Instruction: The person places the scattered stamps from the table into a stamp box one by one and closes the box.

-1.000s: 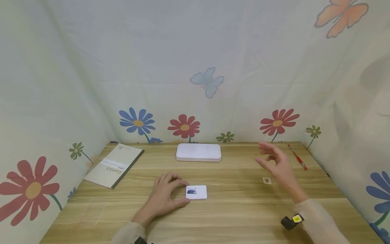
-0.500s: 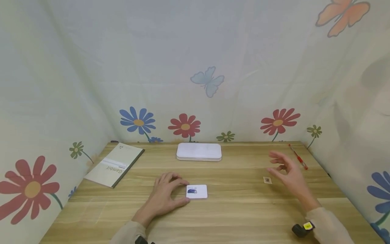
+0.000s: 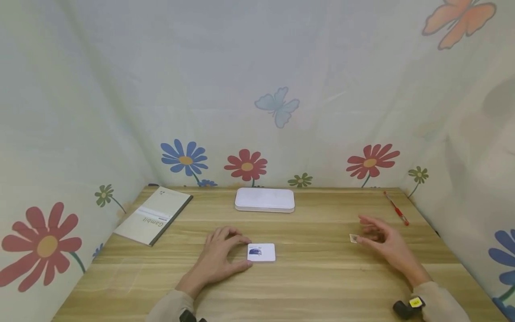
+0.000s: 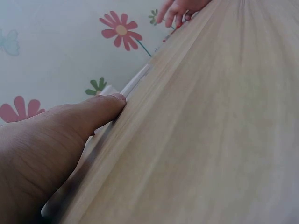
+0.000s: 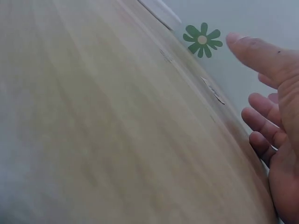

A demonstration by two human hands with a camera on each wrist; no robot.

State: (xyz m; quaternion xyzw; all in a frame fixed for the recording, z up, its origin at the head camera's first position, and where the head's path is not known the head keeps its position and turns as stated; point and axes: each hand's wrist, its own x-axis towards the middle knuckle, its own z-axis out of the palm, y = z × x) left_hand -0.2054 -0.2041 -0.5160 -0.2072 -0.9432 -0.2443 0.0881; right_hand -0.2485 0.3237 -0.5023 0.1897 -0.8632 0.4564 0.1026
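My left hand [image 3: 219,258] rests on the table, with index finger and thumb holding a small white card [image 3: 267,252] with a blue picture by its left corners. In the left wrist view the thumb [image 4: 110,106] presses at the white edge. My right hand [image 3: 384,241] hovers just right of a small square stamp-like paper [image 3: 353,239], which it partly covers in the head view. Thumb and fingers curve loosely with a gap between them. The right wrist view shows that little paper [image 5: 213,91] flat on the table, apart from the thumb [image 5: 252,51].
A white flat case [image 3: 264,200] stands at the back middle. At the back left lies a notebook [image 3: 154,215]; a red pen [image 3: 396,208] lies at the back right. A clear sheet [image 3: 125,275] seems to lie front left. Flowered cloth surrounds the table.
My right hand first drew back to the right, then came lower and nearer the table beside the small paper. The left hand stays on the card. The head view shifted slightly.
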